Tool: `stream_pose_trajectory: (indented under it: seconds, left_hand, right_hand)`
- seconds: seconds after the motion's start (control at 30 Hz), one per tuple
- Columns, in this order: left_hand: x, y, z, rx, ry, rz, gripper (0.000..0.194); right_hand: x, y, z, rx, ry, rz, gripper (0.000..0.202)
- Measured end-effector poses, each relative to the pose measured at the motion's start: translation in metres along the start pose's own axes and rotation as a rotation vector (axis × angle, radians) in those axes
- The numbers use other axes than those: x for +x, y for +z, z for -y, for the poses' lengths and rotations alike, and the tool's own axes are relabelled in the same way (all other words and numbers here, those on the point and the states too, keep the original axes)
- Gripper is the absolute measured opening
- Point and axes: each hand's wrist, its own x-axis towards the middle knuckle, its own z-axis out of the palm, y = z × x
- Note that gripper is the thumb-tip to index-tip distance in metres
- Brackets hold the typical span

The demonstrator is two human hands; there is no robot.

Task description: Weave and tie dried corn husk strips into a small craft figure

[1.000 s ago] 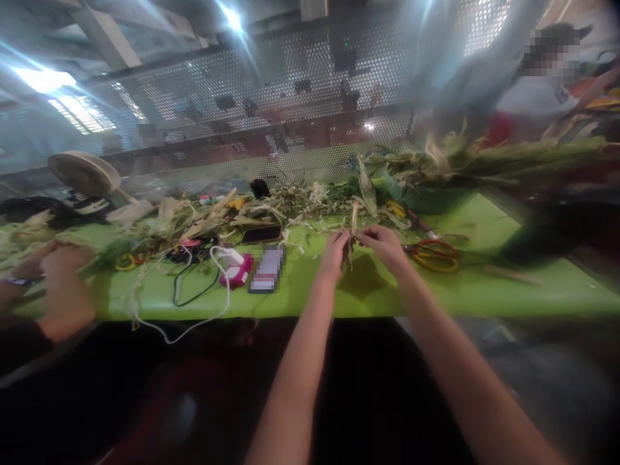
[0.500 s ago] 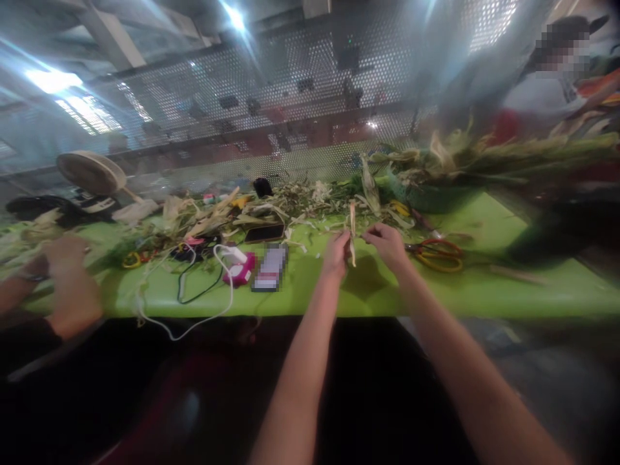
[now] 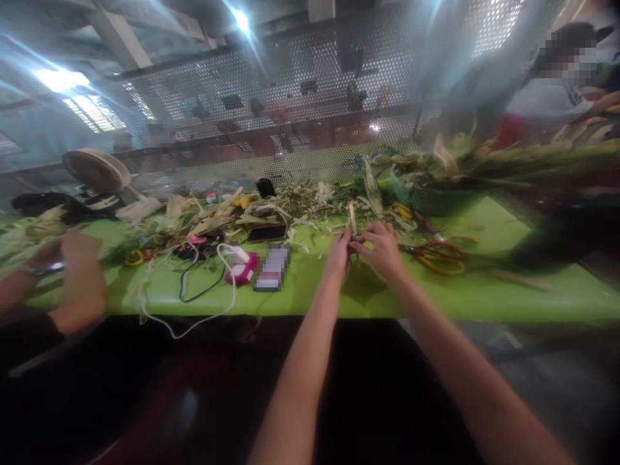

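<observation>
My left hand [image 3: 340,248] is closed on a pale strip of husk [image 3: 352,215], which stands upright above the fingers over the green table [image 3: 310,300]. Against the lower part of that strip, my right hand [image 3: 380,245] is pinched, its fingertips meeting those of my left hand. Whether the right fingers grip the strip itself or another small piece is too small to make out. Scissors with orange and yellow handles [image 3: 440,256] lie just right of my right hand. Behind both hands spreads a heap of dry husks [image 3: 314,196].
Left of my hands lie a phone [image 3: 272,268], a dark phone [image 3: 267,232], a magenta power block [image 3: 242,268] and a white cable [image 3: 203,318]. A person's hands [image 3: 80,252] rest at far left. A green basket [image 3: 421,194] holds husks.
My right hand has moved left, from a small gap beside the strip to touching it and my left hand. The whole view has shifted slightly.
</observation>
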Motion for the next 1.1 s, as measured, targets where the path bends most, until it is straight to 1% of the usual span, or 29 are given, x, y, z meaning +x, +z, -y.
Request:
stream_pose_trajectory:
  seconds: [0.07,0.2,0.27,0.5,0.6,0.67,0.8,0.87,0.93,1.0,1.1]
  left_hand:
    - [-0.002,0.0,-0.001,-0.014,-0.002,0.007,0.019]
    - [-0.001,-0.004,0.0,0.048,0.002,0.041,0.027]
    - [0.0,-0.006,0.001,0.056,0.017,0.044,0.028]
    - [0.005,-0.011,-0.001,-0.035,0.036,0.03,0.033]
    - [0.005,-0.012,-0.005,0.021,0.032,0.044,0.031]
    - [0.003,-0.012,-0.007,0.081,0.017,0.054,0.028]
    - [-0.002,-0.008,-0.006,0.169,-0.034,0.1,0.024]
    - [-0.004,-0.007,-0.003,0.225,-0.045,0.136,0.023]
    - [-0.004,-0.008,-0.001,0.303,-0.028,0.197,0.023]
    - [-0.004,-0.009,-0.001,0.388,0.013,0.266,0.025]
    - [-0.005,-0.009,-0.003,0.5,0.083,0.373,0.027]
  right_hand:
    - [-0.001,0.002,0.001,-0.007,-0.001,0.029,0.017]
    - [0.0,0.005,-0.002,0.01,0.015,0.035,0.016]
    - [0.001,0.006,-0.005,0.022,0.012,0.044,0.015]
    - [0.005,0.006,-0.013,0.076,-0.034,0.099,0.014]
    - [0.006,0.003,-0.017,0.138,-0.025,0.107,0.016]
    - [0.007,0.001,-0.02,0.232,0.024,0.093,0.018]
    - [0.01,0.002,-0.024,0.499,0.211,0.043,0.023]
    - [0.01,0.002,-0.022,0.627,0.305,0.051,0.026]
    - [0.01,0.001,-0.019,0.718,0.386,0.042,0.028]
    - [0.011,-0.001,-0.017,0.751,0.433,0.016,0.028]
    - [0.011,-0.002,-0.017,0.701,0.443,-0.025,0.026]
